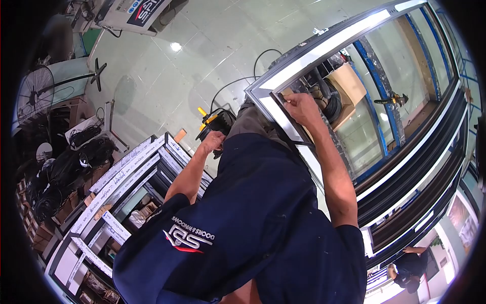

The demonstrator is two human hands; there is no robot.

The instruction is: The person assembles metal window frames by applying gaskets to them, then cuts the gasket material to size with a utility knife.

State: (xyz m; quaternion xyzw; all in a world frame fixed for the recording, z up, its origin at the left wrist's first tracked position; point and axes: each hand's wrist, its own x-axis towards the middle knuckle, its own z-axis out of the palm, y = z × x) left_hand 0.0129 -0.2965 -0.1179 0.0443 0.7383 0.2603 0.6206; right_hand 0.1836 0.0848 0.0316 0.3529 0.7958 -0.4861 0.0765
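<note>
My right hand [302,108] is closed in a pinch at the inner edge near the corner of a dark and white window frame [324,50]. Whatever its fingertips grip is too small to make out. Lower and to the left, my left hand [214,140] has curled fingers beside a black cable reel or tool [220,121] with a yellow handle [202,111]. What it holds is hidden. Beneath the frame, a cardboard box [348,85] and a coil of black cable [331,109] show through the opening.
Stacked frames with printed tape [132,169] stand at the left. Further left are a fan [35,93] and black cables [66,177]. A clamp [392,100] sits on a blue-edged support [372,66]. Another person [409,268] is at the lower right. Cable crosses the tiled floor.
</note>
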